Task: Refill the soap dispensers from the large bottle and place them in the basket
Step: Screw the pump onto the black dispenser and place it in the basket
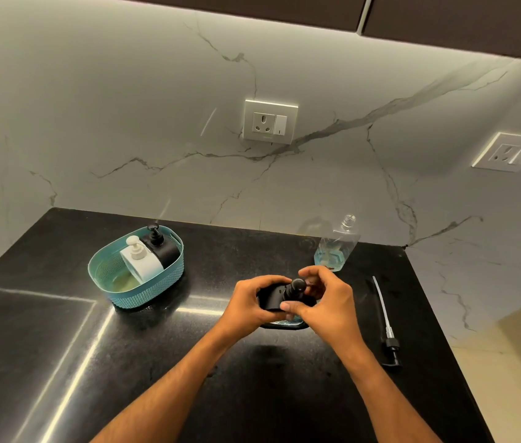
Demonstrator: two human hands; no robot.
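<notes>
Two dispensers, a white dispenser (141,260) and a black dispenser (160,247), are already standing side by side in the teal basket (118,292) at the back left of the worktop (61,330), so that part of the job looks done. One more, the third dispenser (272,298), dark with a clear base showing blue soap, is sitting on the worktop between both hands. The left hand (249,306) is wrapping its fingers round the body, steadying it, while the right hand (326,302) is curling its grip over the black pump head (296,286), seemingly screwing it back on. By my reading this is the closing step of the last refill; what is left is tightening the pump and carrying this one to the basket.

Behind the hands the large bottle (336,244) is standing open, uncapped, with only a little blue liquid at its bottom. Its long pump (385,327) is lying loose on the worktop to the right, well apart from it. Nothing is blocking the path leftward to the basket, though the free space inside it is toward the front.
</notes>
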